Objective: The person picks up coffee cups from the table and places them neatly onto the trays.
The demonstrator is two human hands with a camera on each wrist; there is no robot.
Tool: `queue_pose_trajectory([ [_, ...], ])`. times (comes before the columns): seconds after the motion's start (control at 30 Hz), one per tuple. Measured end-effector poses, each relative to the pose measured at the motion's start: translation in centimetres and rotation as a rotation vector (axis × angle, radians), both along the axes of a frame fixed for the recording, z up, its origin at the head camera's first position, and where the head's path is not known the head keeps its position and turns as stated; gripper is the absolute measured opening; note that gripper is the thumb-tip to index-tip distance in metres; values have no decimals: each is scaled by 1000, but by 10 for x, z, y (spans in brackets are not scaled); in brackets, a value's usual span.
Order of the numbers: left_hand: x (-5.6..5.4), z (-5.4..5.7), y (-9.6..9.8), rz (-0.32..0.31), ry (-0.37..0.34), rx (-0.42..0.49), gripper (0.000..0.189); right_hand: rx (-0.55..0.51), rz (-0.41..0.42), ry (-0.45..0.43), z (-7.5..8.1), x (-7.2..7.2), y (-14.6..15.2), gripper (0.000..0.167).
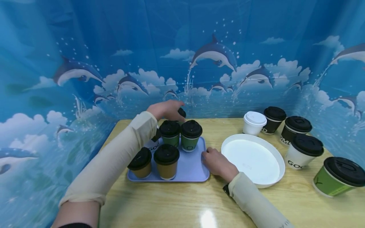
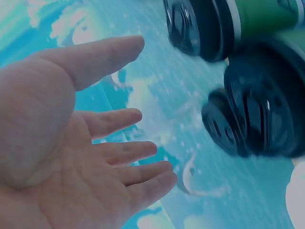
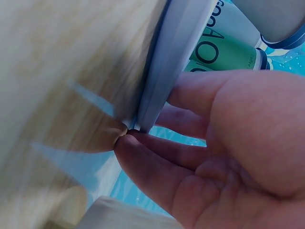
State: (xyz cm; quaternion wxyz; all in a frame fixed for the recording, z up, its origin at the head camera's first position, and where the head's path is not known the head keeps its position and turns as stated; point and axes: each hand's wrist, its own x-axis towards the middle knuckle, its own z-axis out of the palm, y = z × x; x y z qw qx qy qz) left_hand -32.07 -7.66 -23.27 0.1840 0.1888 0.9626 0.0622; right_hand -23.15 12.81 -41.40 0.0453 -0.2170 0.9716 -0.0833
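A lavender tray [image 1: 189, 164] holds several lidded paper cups. Two brown cups [image 1: 167, 169] are at its front, green cups [image 1: 189, 143] further back, and a white cup [image 1: 154, 145] is partly hidden by the left arm. My left hand [image 1: 168, 110] reaches over the back cups, near a black lid [image 1: 181, 112]. In the left wrist view the fingers [image 2: 138, 191] are spread and the palm holds nothing; black-lidded cups [image 2: 259, 105] lie beyond the fingertips. At the tray's right edge, my right hand [image 1: 218, 163] grips the rim, thumb against it and fingertips low by the tabletop.
Right of the tray sits a round white tray [image 1: 251, 158]. Along the table's right side stand a white-lidded cup [image 1: 253, 123], black cups [image 1: 295, 129], a white cup with black lid [image 1: 303, 150] and a green cup [image 1: 337, 177]. A dolphin-print curtain [image 1: 182, 63] surrounds the wooden table [image 1: 159, 205].
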Motion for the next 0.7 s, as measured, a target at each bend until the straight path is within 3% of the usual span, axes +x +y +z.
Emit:
queue_pose_trajectory([
  [0.1, -4, 1, -1, 2, 13, 0, 73, 12, 0, -7, 0, 0, 0, 29],
  [0.2, -3, -4, 4, -55, 2, 1, 74, 8, 5, -3, 0, 0, -1, 29],
  [0.43, 5, -19, 30, -191, -44, -115, 99, -22, 19, 38, -2, 0, 0, 26],
  [0.6, 2, -28, 39, -197, -114, -174, 98, -37, 18, 31, -3, 1, 0, 25],
  [0.7, 0, -32, 39, -185, -106, -180, 93, -29, 17, 26, -1, 1, 0, 26],
])
